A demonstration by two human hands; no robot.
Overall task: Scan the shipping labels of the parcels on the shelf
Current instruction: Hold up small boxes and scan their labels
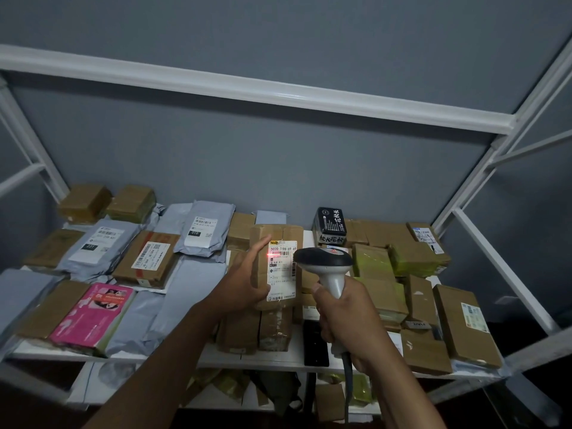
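Your left hand (pixel 247 278) grips the brown cardboard parcel (pixel 276 267) upright near the white shelf's (pixel 272 357) front edge, middle. Your right hand (pixel 346 317) clasps the grey handheld scanner (pixel 325 264), its red line across the parcel's white shipping label (pixel 282 269).

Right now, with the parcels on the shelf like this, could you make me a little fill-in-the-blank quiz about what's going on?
1. The right hand grips a grey ____ by its handle.
2. The left hand holds up a brown ____ with a white label on it.
3. A thin line of ____ light falls across that label.
4. Near the shelf front, left of the arms, lies a bright ____ parcel among grey bags.

Missing words: scanner; box; red; pink
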